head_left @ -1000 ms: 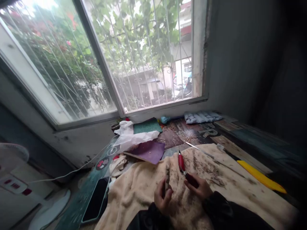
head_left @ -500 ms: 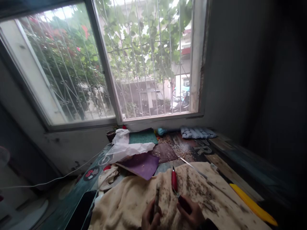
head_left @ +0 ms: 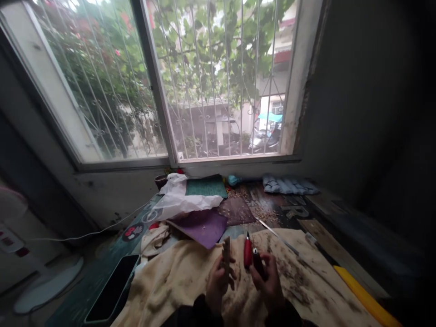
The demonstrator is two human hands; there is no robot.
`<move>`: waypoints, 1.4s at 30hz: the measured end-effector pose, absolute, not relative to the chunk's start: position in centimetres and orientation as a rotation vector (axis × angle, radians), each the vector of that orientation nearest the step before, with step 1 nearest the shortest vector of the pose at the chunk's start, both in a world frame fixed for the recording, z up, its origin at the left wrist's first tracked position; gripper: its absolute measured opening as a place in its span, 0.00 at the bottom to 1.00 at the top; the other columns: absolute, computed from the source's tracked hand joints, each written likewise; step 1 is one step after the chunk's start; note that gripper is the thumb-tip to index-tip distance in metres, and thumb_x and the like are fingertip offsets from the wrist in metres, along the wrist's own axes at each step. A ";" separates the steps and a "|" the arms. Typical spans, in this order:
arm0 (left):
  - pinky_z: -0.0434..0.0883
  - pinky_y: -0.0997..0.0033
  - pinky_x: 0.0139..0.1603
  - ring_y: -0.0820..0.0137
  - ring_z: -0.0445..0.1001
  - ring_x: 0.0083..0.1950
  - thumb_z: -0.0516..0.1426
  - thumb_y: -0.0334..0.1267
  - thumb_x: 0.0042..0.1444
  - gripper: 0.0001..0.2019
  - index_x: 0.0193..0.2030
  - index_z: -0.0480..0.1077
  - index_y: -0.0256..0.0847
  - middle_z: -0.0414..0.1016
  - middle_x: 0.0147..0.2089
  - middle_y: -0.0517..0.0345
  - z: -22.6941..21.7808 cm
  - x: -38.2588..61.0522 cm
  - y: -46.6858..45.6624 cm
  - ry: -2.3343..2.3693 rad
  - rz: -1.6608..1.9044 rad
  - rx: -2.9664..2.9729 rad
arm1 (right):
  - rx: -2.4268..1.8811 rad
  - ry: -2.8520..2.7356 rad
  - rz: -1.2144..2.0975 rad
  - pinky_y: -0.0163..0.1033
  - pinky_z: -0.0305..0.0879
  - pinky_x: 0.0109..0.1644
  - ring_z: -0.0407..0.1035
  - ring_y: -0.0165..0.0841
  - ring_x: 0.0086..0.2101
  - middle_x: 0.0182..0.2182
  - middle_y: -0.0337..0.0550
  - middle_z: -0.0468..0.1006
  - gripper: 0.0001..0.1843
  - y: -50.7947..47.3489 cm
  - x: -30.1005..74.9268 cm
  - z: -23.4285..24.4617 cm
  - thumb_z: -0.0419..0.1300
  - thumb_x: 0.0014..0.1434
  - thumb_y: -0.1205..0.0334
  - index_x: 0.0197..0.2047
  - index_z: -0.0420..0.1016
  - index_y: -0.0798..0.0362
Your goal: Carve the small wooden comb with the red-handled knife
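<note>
My left hand (head_left: 218,279) grips a narrow piece of wood (head_left: 226,256) with a notched edge, held nearly upright. My right hand (head_left: 270,281) is closed round the dark handle of a hand tool (head_left: 259,265) with a metal collar at its top; the thin tip is too blurred to make out, so I cannot tell its kind. Just left of that tool, a red-handled knife (head_left: 247,254) lies on the beige cloth (head_left: 177,281), its short dark blade pointing away from me. Dark shavings are scattered over the cloth around both hands.
A phone (head_left: 112,290) lies at the left. Beyond the cloth are a purple sheet (head_left: 200,229), a white plastic bag (head_left: 187,204) and a green mat (head_left: 206,187). A long metal strip (head_left: 277,235) and a yellow-handled tool (head_left: 361,295) are at the right.
Both hands have risen, moving farther over the cloth. The wood piece now stands higher, and the dark-handled tool has come up beside the red-handled knife. My view has shifted slightly.
</note>
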State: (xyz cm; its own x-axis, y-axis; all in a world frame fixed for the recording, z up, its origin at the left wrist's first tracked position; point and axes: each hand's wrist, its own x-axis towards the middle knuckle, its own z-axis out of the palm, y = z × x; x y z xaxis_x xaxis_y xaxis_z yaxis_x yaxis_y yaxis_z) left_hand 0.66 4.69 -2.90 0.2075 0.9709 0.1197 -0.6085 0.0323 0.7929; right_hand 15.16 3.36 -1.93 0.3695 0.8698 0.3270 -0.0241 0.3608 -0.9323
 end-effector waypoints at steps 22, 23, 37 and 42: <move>0.70 0.70 0.19 0.66 0.74 0.25 0.56 0.46 0.49 0.17 0.39 0.60 0.37 0.73 0.34 0.52 -0.7 1.4 3.0 0.639 1.269 0.579 | -1.311 -1.093 0.982 0.36 0.63 0.27 0.66 0.31 0.25 0.28 0.39 0.72 0.19 1.9 16.5 -2.8 0.59 0.46 0.51 0.40 0.65 0.50; 0.69 0.71 0.18 0.66 0.74 0.24 0.56 0.46 0.48 0.17 0.39 0.59 0.37 0.73 0.33 0.52 -0.4 1.4 3.0 0.633 1.274 0.573 | -1.296 -1.076 1.013 0.35 0.62 0.25 0.65 0.30 0.24 0.27 0.38 0.71 0.19 1.9 16.5 -2.5 0.59 0.45 0.51 0.40 0.65 0.50; 0.64 0.76 0.18 0.73 0.70 0.23 0.55 0.43 0.50 0.20 0.49 0.62 0.36 0.72 0.35 0.53 5.9 1.2 0.1 0.468 1.272 0.671 | -0.636 -1.228 2.009 0.27 0.39 0.06 0.44 0.21 0.04 0.05 0.24 0.51 0.27 -0.2 22.6 8.4 0.52 0.40 0.32 0.21 0.52 0.47; 0.65 0.76 0.18 0.73 0.69 0.22 0.55 0.42 0.50 0.23 0.53 0.59 0.39 0.71 0.33 0.55 5.1 1.0 -0.7 0.496 1.269 0.679 | -1.190 -1.568 1.913 0.27 0.43 0.11 0.54 0.21 0.09 0.11 0.29 0.62 0.20 -0.3 25.5 9.5 0.56 0.50 0.44 0.26 0.60 0.52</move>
State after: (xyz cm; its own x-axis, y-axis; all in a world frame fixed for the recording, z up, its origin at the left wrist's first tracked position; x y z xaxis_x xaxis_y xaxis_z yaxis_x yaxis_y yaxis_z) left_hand 0.96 -0.72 5.08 0.2377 0.9709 0.0289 -0.6945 0.1491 0.7038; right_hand 25.50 -0.33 9.52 -0.5611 0.7454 -0.3599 0.2064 -0.2950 -0.9329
